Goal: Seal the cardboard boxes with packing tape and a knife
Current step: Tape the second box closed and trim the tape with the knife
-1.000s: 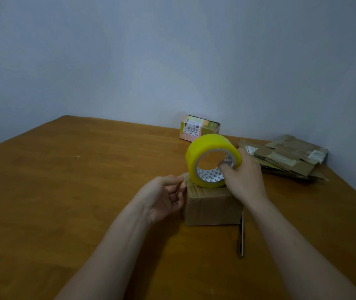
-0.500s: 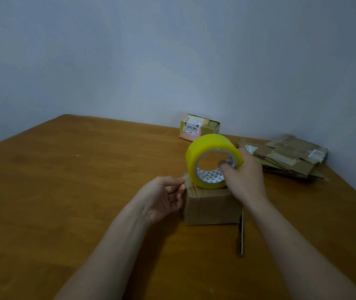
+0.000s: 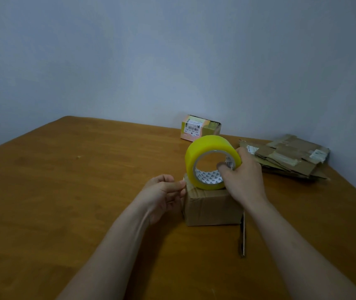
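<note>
Box [image 3: 212, 207] on the desk [image 3: 64, 191], tape roll [image 3: 207, 148] on it, knife [image 3: 242, 234] just right of the box, small box [image 3: 198, 128] at far edge, flat cardboard [image 3: 285, 156] in far right corner.

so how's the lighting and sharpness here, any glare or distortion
Head view: dim, flat, bluish light; soft shadow beside the cardboard box; no harsh glare on the tape roll; the knife is dark and indistinct; wide-angle stretch toward the bottom edge.

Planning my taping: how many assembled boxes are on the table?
2: the plain brown cardboard box under the yellow tape roll, and the small labelled box by the wall.
</note>
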